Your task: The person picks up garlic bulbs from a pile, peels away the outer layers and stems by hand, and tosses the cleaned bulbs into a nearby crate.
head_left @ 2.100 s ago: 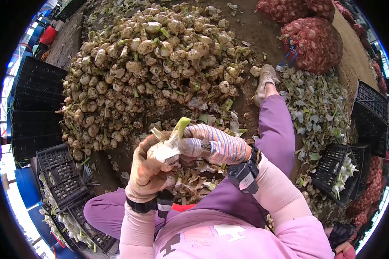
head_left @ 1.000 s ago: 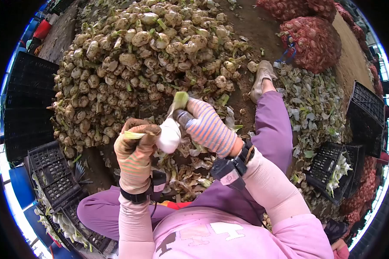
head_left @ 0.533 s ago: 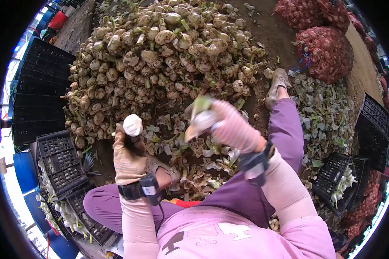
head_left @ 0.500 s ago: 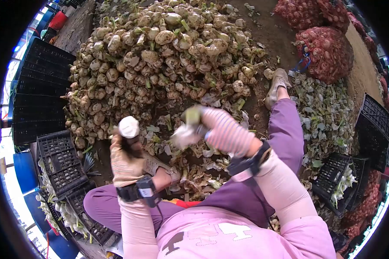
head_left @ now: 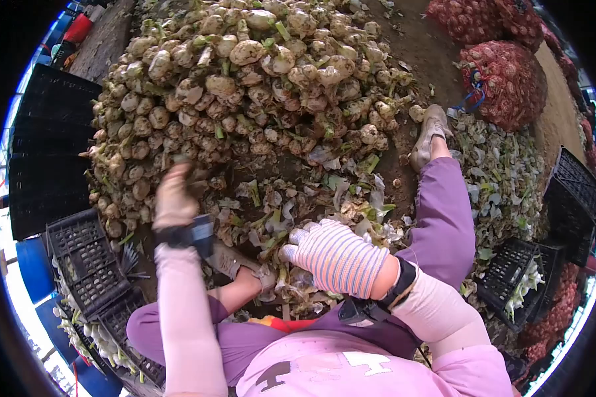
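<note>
My left hand [head_left: 177,198], in a light work glove, reaches to the near left edge of a large heap of soil-stained garlic bulbs [head_left: 245,86]. Its fingers are smeared by motion against the bulbs. Lower and closer to my body, my right hand [head_left: 341,258] wears a striped knit glove. The fingers of that hand are curled closed, and I cannot tell what is inside them. Beneath both hands, papery peelings and green stem scraps [head_left: 291,198] cover the ground between my legs.
Black plastic crates [head_left: 89,255] stand at my left, with white bulbs in the lower ones. Another crate [head_left: 506,274] holds trimmed bulbs at my right. Full red mesh sacks [head_left: 503,86] sit at the upper right, near a strip of peelings [head_left: 496,178]. My shoe [head_left: 430,135] is beside the heap.
My left hand, which held a white bulb upright, has moved forward to the heap; that bulb no longer shows. My right hand has dropped toward my lap, and the blurred pale-green thing at it is out of sight.
</note>
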A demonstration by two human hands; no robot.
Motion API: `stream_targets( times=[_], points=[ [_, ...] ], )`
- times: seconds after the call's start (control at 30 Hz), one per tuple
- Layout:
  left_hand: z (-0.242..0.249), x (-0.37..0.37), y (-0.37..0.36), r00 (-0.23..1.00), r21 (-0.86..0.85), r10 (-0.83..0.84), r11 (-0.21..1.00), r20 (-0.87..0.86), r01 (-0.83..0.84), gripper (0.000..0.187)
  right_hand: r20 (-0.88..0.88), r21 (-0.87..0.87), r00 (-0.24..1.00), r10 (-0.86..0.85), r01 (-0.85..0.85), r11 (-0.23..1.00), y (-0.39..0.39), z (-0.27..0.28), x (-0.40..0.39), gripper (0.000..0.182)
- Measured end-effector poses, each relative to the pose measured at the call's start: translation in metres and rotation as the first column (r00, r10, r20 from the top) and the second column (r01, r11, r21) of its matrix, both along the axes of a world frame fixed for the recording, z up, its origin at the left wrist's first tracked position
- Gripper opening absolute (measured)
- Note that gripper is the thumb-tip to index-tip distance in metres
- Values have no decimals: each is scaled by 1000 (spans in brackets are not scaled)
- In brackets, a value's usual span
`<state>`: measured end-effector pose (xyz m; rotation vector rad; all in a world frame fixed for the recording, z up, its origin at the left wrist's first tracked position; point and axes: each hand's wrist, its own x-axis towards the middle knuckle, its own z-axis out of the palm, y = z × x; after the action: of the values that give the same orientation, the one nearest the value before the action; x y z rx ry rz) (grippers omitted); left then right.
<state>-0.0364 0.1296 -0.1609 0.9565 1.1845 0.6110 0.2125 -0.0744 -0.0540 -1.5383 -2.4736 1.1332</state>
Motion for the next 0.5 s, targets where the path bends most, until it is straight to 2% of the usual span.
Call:
stream_targets(
  times=[0.07,0.1,0.13,0.17,0.23,0.33,0.37,0.4,0.43,0.5],
  points=[
    [-178,14,30,980,107,-201,974,9,199,36,5,-8,999,-53,53,999,3,-3,5,34],
    [-107,92,-5,991,-92,2,996,-131,-14,42,9,-5,995,-103,103,995,5,-4,9,34],
    [-200,89,11,959,75,-205,972,-196,223,46,20,-3,992,-122,122,993,7,-3,12,35],
    [-207,100,13,957,70,-219,969,-190,236,46,25,-8,991,-135,135,991,9,-3,16,35],
    [-201,129,7,895,117,-59,985,-442,123,56,21,18,987,-158,157,987,12,-1,22,35],
    [-176,158,-5,646,251,202,968,-736,-18,73,17,48,979,-204,204,978,15,3,30,34],
    [-161,145,-11,878,139,132,987,-461,-75,71,-11,81,969,-245,245,966,16,4,32,34],
    [-144,138,-22,948,94,128,990,-291,-105,70,-66,136,955,-289,295,946,16,3,36,32],
    [-122,131,-34,985,46,132,991,-112,-127,68,-68,141,954,-292,299,944,17,5,41,32],
    [-64,122,-69,974,-187,178,971,142,-150,65,-213,192,860,-463,502,843,19,9,48,33]
  ],
)
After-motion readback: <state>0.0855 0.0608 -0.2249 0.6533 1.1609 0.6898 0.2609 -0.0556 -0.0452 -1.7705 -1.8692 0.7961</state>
